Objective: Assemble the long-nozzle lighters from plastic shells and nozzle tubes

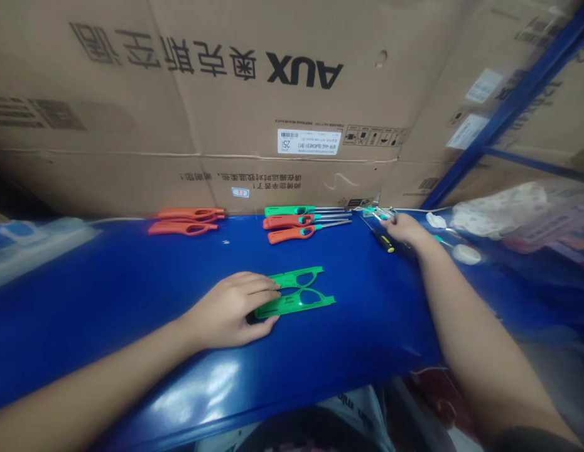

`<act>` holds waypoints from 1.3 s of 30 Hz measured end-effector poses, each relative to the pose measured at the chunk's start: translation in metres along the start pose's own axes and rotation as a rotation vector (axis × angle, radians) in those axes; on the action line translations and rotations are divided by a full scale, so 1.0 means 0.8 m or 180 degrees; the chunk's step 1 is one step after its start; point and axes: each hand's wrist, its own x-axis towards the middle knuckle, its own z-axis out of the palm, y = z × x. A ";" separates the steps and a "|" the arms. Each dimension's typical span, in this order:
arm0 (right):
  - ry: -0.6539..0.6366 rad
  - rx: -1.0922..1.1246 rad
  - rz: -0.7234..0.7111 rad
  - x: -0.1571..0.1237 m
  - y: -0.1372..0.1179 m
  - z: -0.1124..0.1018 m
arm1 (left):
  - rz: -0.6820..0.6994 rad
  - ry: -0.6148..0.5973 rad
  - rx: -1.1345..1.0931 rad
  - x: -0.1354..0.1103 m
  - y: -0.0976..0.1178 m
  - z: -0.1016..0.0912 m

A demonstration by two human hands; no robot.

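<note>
My left hand [230,309] lies on the blue table [132,295], its fingers resting on the left ends of two green plastic lighter shells [296,292] that lie side by side. My right hand [404,228] reaches far back to the right, its fingers curled around small parts near a black and yellow screwdriver [382,240]. What its fingers grip is hidden.
Orange lighter shells [188,221] lie at the back left. Three assembled lighters [304,223], one green and two orange, lie at the back centre. Large cardboard boxes [273,94] wall the back. A plastic bag [508,210] and a blue rack post [508,100] stand right.
</note>
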 end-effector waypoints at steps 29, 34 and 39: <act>-0.0262 0.1846 -0.3179 -0.137 -0.069 0.047 | -0.1025 -0.0467 0.0449 0.008 0.014 -0.019; -0.0439 0.1730 -0.3386 -0.158 -0.073 0.048 | -0.1222 -0.0016 -0.0066 0.004 0.014 -0.011; -0.0645 0.1542 -0.3721 -0.166 -0.071 0.051 | -0.2141 0.0846 -0.1611 0.009 0.016 -0.008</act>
